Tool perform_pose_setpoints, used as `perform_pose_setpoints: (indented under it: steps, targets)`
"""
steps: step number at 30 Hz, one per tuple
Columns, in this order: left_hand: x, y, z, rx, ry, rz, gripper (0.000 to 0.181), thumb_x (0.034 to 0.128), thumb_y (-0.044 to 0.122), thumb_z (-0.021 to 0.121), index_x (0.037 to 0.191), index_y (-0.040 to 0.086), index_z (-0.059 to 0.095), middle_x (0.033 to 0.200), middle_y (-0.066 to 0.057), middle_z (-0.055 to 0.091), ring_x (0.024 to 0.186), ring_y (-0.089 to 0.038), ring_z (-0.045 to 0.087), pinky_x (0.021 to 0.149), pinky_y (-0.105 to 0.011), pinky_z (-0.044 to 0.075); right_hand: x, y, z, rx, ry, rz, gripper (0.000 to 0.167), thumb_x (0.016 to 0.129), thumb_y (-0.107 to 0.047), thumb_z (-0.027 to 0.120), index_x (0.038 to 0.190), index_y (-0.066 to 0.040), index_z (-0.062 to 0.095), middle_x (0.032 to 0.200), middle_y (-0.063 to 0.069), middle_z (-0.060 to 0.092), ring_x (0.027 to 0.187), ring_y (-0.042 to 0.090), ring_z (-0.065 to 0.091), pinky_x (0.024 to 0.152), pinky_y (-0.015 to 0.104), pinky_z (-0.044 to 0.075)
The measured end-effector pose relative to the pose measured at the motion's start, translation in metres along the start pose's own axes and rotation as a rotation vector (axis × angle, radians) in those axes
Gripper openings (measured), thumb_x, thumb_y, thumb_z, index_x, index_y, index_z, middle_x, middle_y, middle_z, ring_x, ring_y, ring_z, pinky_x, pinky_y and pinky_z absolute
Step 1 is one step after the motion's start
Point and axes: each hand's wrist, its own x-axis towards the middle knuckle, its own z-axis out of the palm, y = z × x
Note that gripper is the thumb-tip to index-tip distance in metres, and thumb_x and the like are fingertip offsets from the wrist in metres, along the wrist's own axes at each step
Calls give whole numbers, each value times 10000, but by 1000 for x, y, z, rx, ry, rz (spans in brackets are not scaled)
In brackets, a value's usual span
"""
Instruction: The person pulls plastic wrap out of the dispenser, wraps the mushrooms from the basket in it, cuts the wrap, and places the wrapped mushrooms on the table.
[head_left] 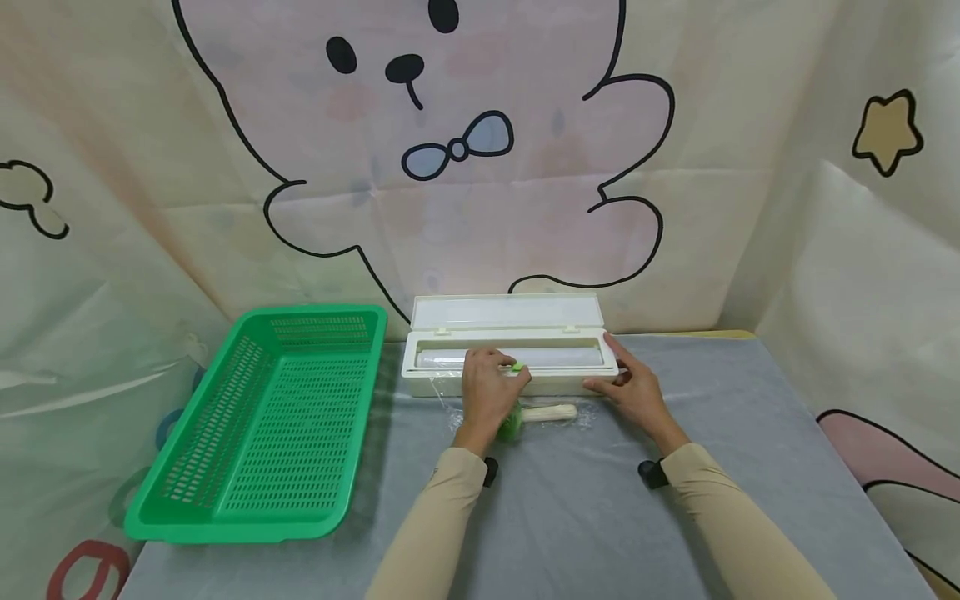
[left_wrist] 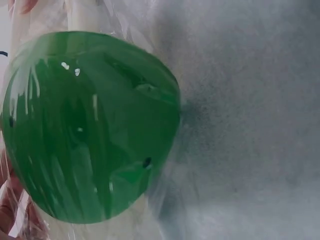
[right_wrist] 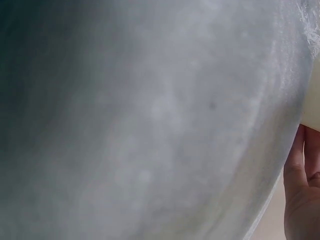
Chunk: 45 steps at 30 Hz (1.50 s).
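Note:
A white cling film dispenser [head_left: 510, 385] lies at the back of the table, its lid [head_left: 507, 312] raised and a film roll [head_left: 555, 357] inside. At its front rim my left hand [head_left: 489, 396] pinches a small bright-green slide cutter [head_left: 518, 367] between thumb and fingers. My right hand [head_left: 636, 393] grips the dispenser's right end, thumb on the front and fingers toward the back corner. Just before the dispenser, partly behind my left wrist, lies a rounded green piece [left_wrist: 95, 130] with a white stem [head_left: 550, 412]. Clear film [head_left: 448, 408] covers it; its exact kind is unclear.
A large green plastic basket [head_left: 352, 467] with slotted walls stands on the left of the table. Grey cloth [head_left: 570, 517] covers the tabletop. A printed curtain [head_left: 465, 225] hangs close behind the dispenser and along both sides.

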Motion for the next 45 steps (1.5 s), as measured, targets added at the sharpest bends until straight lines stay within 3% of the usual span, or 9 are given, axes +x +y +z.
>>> perform_pose_setpoints:
  steps: [7, 14, 30, 45]
  targets:
    - [0, -1, -5, 21, 0, -15, 152, 791, 210, 817, 832, 64, 812, 928, -81, 710, 926, -277, 597, 798, -396, 524, 1, 1, 0, -14, -7, -4, 889, 868, -220, 828, 1602, -229, 327, 1120, 190, 549, 768, 183, 509, 651, 239, 446]
    - [-1, -3, -5, -12, 11, -46, 161, 771, 184, 820, 841, 39, 811, 924, -101, 709, 929, -285, 593, 787, -412, 518, 0, 2, 0, -14, -6, 1, 892, 866, -227, 831, 1602, -229, 327, 1140, 200, 547, 770, 187, 511, 654, 243, 451]
    - [0, -7, -8, 14, 18, -49, 157, 779, 206, 819, 851, 66, 818, 909, -72, 702, 919, -273, 591, 807, -411, 507, 0, 0, -1, -29, -10, 16, 894, 862, -230, 832, 1601, -220, 329, 1172, 205, 531, 796, 190, 531, 690, 231, 463]
    - [-1, -12, -9, 80, 86, 94, 142, 779, 211, 827, 818, 75, 819, 842, -70, 729, 897, -301, 633, 863, -485, 494, -1, -1, -3, -32, -26, 29, 896, 872, -250, 824, 1607, -237, 311, 1264, 244, 521, 828, 217, 539, 714, 257, 468]
